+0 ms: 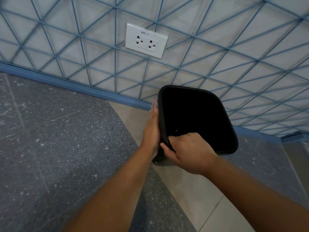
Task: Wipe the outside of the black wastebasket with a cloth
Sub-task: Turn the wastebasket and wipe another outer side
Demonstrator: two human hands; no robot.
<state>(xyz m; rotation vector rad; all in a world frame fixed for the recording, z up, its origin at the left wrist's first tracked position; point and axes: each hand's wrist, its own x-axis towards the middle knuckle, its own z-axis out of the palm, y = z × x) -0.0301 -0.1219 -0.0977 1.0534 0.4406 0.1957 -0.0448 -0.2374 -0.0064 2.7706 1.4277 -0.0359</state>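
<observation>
View: looking down from the person's head at both bare forearms, reaching fwd to a bin by a wall.
Bin (199,114): black, rounded-square mouth, open top facing the camera, inside all dark. Sits right of centre, on the floor close to the skirting, seemingly tipped toward the camera; its base is hidden, so contact w/ the floor can't be confirmed.
Left hand (151,129): laid flat along the bin's left outer wall, fingers straight and together, pointing away toward the wall. Palm faces the bin side. A pale sliver shows at the fingertips (154,106); too small and blurred to say if it's a cloth. Whether the hand holds anything: can't tell.
Right hand (187,152): clamped on the bin's near rim, at the near-left corner. Fingers curl over the rim into the dark inside, thumb (168,150) presses the outer face below. Firm pinch grip on the rim.
Arms: both bare, no sleeves in view, coming up from the bottom edge; left arm from bottom centre, right arm from bottom right.
Floor (58,139): dark grey speckled stone on the left, w/ a beige tile strip (189,195) running diagonally under the bin and arms.
Skirting (66,83): blue band where floor meets wall.
Wall (217,56): pale panels crossed by a blue lattice of triangles.
Socket (146,40): white double outlet plate on the wall, above and left of the bin, well apart from it; small label reads "9PP-7".
</observation>
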